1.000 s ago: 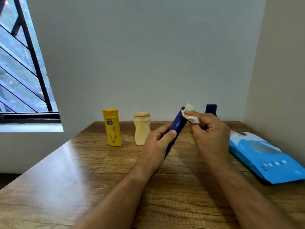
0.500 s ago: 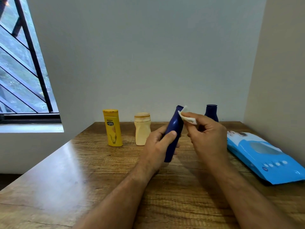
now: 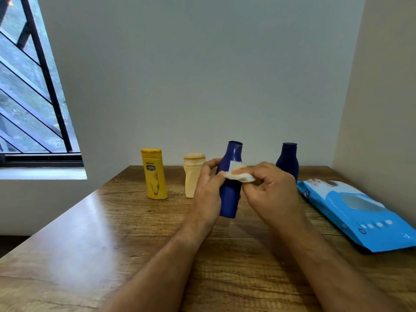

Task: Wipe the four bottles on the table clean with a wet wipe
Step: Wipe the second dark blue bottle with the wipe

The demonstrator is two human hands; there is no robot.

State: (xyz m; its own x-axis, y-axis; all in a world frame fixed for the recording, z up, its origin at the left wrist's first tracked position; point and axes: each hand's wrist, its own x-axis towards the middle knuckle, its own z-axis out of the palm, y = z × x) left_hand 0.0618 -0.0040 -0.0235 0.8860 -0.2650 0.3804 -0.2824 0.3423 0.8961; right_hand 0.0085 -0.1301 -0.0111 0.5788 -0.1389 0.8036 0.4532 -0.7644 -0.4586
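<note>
My left hand [image 3: 208,190] grips a dark blue bottle [image 3: 230,194] and holds it nearly upright just above the wooden table [image 3: 112,233]. My right hand [image 3: 270,192] pinches a white wet wipe [image 3: 238,174] against the bottle's middle. A yellow bottle [image 3: 154,173] and a short cream bottle [image 3: 191,174] stand at the back left. At the back right a second dark blue bottle [image 3: 288,161] stands partly hidden behind my right hand.
A blue pack of wet wipes [image 3: 360,212] lies flat on the table's right side, close to the side wall. A barred window [image 3: 29,86] is at the left. The back wall rises just behind the bottles.
The held blue bottle has swung from tilted to nearly upright. The wipe has slid from the cap down to the bottle's middle.
</note>
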